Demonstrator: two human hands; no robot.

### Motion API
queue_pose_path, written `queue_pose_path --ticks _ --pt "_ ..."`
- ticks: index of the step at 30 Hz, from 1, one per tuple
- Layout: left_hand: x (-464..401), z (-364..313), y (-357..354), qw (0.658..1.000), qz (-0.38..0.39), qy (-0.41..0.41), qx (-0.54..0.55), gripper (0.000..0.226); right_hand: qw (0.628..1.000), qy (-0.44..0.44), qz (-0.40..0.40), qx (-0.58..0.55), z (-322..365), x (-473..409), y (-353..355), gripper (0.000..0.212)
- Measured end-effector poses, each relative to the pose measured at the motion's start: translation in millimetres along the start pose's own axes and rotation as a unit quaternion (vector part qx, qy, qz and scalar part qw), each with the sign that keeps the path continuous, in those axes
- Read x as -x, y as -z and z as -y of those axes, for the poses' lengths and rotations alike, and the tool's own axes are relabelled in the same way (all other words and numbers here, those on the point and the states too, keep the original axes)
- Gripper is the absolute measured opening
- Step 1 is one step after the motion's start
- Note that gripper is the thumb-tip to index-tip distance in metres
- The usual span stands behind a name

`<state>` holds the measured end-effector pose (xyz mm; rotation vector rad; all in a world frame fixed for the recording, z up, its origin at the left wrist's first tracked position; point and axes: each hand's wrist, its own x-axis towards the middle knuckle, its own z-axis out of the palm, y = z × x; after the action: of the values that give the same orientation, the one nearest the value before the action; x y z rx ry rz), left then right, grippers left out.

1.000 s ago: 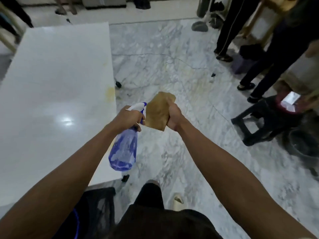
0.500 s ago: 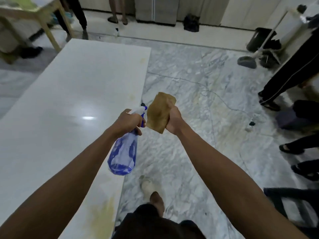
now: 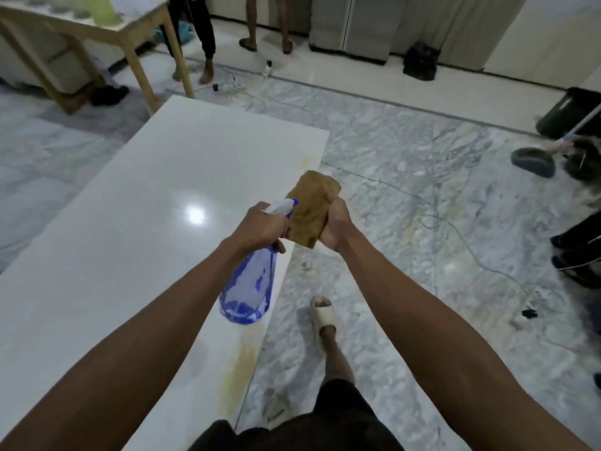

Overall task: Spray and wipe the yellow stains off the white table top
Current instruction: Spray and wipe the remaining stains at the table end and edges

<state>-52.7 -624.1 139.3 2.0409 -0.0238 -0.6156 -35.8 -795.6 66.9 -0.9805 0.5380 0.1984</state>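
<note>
The white table top (image 3: pixel 130 229) runs from lower left toward the far middle. A broad yellow stain (image 3: pixel 237 369) lies along its right edge near me, and a fainter yellow stain (image 3: pixel 305 161) marks the far right corner. My left hand (image 3: pixel 260 226) grips the neck of a blue spray bottle (image 3: pixel 248 288) with a white nozzle, held over the table's right edge. My right hand (image 3: pixel 336 224) holds a folded brown cloth (image 3: pixel 312 206) right in front of the nozzle, above the floor beside the table.
Marble floor (image 3: pixel 406 206) with a loose cable stretches to the right. My sandalled foot (image 3: pixel 323 315) is beside the table. A wooden table (image 3: pixel 136 43) and standing people are at the back; a mop head (image 3: pixel 533 162) and more feet are at the right.
The view has swung and advanced along the table, bringing the near stain under my arms and the far corner stain into view. Both hands keep their hold, bottle and cloth together.
</note>
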Motion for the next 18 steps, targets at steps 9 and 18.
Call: queue_pose_path --ticks 9,18 --pt "-176 -43 -2 0.992 -0.050 0.111 0.035 0.033 0.994 -0.099 0.001 -0.042 77 -176 10 0.059" --pt "-318 -94 8 0.982 -0.081 0.160 0.052 0.026 0.979 -0.147 -0.013 0.139 139 -317 40 0.052"
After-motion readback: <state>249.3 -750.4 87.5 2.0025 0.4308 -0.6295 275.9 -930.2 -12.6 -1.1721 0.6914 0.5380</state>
